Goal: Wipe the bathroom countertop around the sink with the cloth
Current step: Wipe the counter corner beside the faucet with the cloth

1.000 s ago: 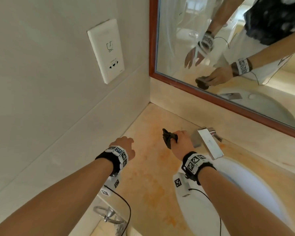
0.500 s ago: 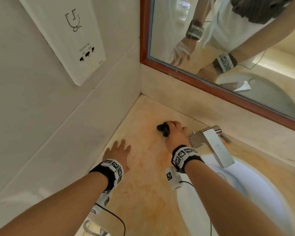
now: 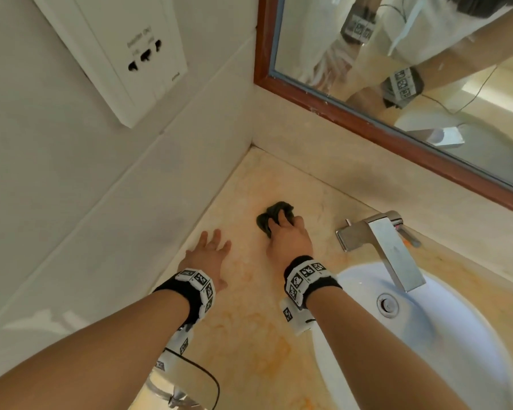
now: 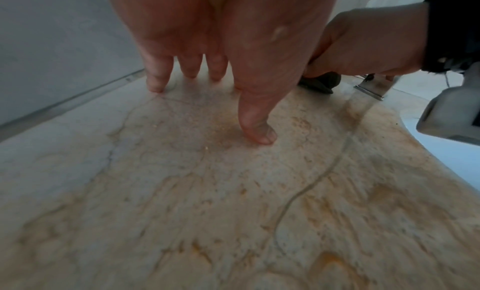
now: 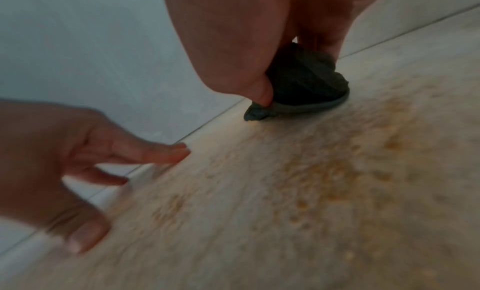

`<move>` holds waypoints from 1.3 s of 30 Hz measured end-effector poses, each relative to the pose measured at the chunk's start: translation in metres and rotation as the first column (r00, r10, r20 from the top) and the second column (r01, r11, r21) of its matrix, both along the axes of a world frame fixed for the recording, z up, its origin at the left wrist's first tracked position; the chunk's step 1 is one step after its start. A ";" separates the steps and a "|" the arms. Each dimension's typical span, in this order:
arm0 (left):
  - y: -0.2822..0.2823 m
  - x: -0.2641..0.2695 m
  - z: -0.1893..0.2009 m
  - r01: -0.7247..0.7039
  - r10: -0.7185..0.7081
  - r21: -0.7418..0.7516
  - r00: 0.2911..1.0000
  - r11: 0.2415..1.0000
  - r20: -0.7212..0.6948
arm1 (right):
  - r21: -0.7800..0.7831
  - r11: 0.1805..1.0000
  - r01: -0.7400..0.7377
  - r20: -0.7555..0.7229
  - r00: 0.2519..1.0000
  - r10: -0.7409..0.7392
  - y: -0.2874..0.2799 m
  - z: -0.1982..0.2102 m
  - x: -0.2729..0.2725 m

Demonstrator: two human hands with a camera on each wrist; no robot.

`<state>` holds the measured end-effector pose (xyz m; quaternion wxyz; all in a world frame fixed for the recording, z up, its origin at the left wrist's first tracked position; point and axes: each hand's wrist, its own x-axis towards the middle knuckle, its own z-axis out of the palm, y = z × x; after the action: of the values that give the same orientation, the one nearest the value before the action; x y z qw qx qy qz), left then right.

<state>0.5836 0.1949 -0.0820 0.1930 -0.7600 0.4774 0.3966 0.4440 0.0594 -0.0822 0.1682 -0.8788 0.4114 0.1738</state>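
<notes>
A small dark grey cloth (image 3: 271, 216) (image 5: 303, 83) (image 4: 320, 82) lies bunched on the beige marble countertop (image 3: 249, 321) left of the faucet. My right hand (image 3: 288, 232) (image 5: 259, 58) grips the cloth and presses it down on the stone; much of the cloth is hidden under the fingers. My left hand (image 3: 209, 253) (image 4: 207, 69) rests flat on the countertop near the side wall, fingers spread, fingertips (image 4: 259, 134) touching the marble. It also shows at the left of the right wrist view (image 5: 78, 161). The white sink (image 3: 427, 335) sits to the right.
A chrome faucet (image 3: 388, 241) stands behind the sink, right of the cloth. A wood-framed mirror (image 3: 397, 128) hangs above the backsplash. A white wall socket (image 3: 131, 54) is on the tiled left wall. A metal ring fixture (image 3: 175, 395) shows below the counter's front edge.
My right hand brought the cloth down onto the countertop and slid it left, away from the faucet. My left hand opened from a loose fist and settled flat on the stone.
</notes>
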 end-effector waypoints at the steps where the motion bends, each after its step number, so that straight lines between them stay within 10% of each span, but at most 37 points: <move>1: 0.000 0.000 0.000 0.000 0.000 0.004 1.000 1.000 -0.003 | -0.001 0.999 -0.035 -0.006 0.999 0.035 0.006 0.000 0.005; 9: -0.005 0.002 0.000 0.010 -0.010 0.025 1.000 1.000 0.003 | -0.017 0.995 -0.099 0.011 0.995 0.099 0.001 0.002 0.005; 22: -0.010 0.002 0.003 0.011 -0.011 0.055 1.000 0.998 -0.012 | -0.023 0.955 0.296 0.056 0.954 -0.295 -0.060 0.022 -0.009; 29: -0.012 0.003 0.001 0.018 -0.018 0.057 1.000 0.998 -0.004 | -0.056 0.998 0.015 -0.012 1.000 -0.016 -0.023 0.001 0.036; 39: -0.017 0.004 0.002 0.030 -0.030 0.086 1.000 0.996 -0.004 | -0.084 0.996 -0.011 -0.036 0.999 0.008 -0.041 0.002 0.024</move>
<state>0.5878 0.1782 -0.0804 0.2307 -0.7431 0.4716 0.4148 0.4678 0.0187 -0.0802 0.1228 -0.8837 0.4173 0.1728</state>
